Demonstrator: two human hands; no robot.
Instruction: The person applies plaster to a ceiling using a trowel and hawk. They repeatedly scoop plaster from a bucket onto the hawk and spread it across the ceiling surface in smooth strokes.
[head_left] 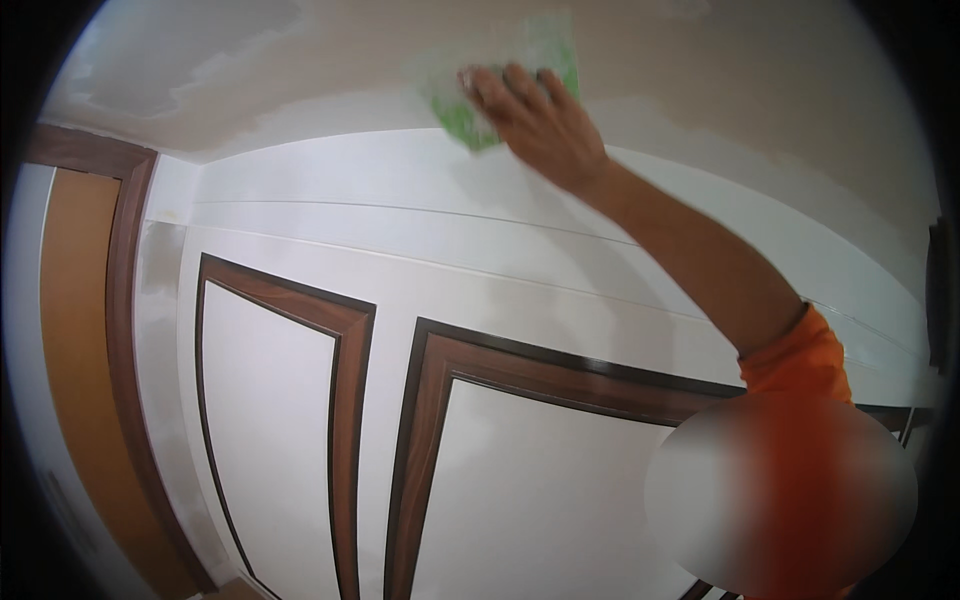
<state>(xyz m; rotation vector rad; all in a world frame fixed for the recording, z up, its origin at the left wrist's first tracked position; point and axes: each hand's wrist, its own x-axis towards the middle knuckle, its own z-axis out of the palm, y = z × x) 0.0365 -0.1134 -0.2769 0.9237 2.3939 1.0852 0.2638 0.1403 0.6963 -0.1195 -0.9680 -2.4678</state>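
Observation:
My right hand (pixel 535 115) is raised high and reaches up and to the left from an orange sleeve (pixel 800 360). Its back faces me, with the fingers bent over a thin green sheet (pixel 468 120) smeared with white. Motion blurs the sheet; it looks like sandpaper, but its kind is not certain. Palm and sheet are held against the beige, patchy ceiling (pixel 670 70), just above the white wall band. Whitish and grey smears cover parts of that surface. My left hand is out of the picture.
Below stands a white wall (pixel 400 270) with thin grooves and brown wood-framed panels (pixel 355 325). A dark wood door frame (pixel 125 240) with an orange-brown door (pixel 80 270) is at the left. Something dark (pixel 938 290) sits at the far right edge. A blurred oval covers the lower right.

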